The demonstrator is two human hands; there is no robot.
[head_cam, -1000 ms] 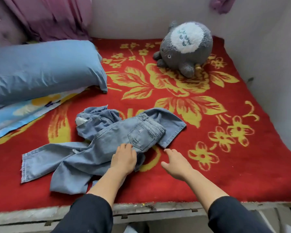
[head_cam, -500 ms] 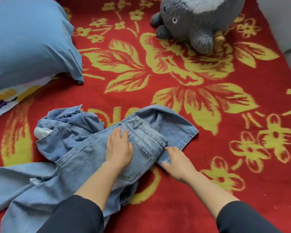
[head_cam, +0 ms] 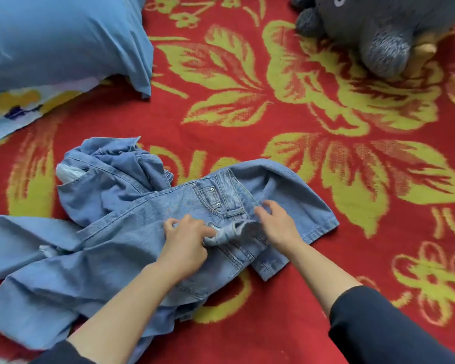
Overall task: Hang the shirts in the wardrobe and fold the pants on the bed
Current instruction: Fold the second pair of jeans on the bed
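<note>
The left hand [head_cam: 187,240] lies low on the jeans [head_cam: 111,248], its fingers curled and pinching a bunched, pale frayed bit of denim just below the waistband. The right hand [head_cam: 280,225] sits just beside it, thumb and fingers bent down onto the cloth next to a belt loop; whether it grips the denim or only presses it I cannot tell. Both forearms are bare, with dark sleeves [head_cam: 378,324] pushed up near the elbows.

The jeans are light blue and lie crumpled on the bed, the waistband and rivets facing up between the hands, one leg running off to the left and another part heaped behind it.

Under them is a red blanket [head_cam: 286,324] with yellow flowers. A blue pillow [head_cam: 58,38] lies at the far left, and a grey plush toy [head_cam: 378,30] sits at the far right, well apart from the jeans.
</note>
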